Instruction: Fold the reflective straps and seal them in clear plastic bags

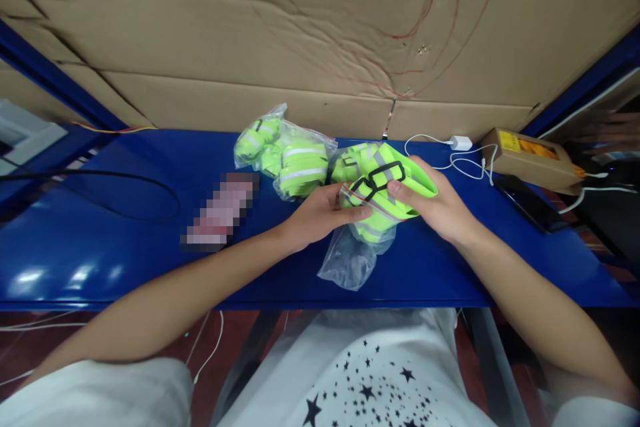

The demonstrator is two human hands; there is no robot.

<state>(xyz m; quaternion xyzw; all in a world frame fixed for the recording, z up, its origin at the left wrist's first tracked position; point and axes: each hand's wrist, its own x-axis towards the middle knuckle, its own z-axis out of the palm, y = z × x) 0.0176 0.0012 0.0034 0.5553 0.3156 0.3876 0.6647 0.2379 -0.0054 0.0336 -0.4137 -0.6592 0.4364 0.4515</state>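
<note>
A bundled neon-yellow reflective strap with grey stripes and black buckles sits partly inside a clear zip bag. My right hand grips the strap bundle from the right, its thumb on top beside a buckle. On the left, my left hand pinches the bag's edge near its red zip line, thumb in front. The lower part of the bag hangs loose and crumpled over the table. Just behind my hands lie several similar neon bundles in clear bags.
The blue table meets a cardboard wall at the back. A pixelated pinkish item lies left. A black phone, a cardboard box and a white charger with cables are on the right. A black cable loops at left.
</note>
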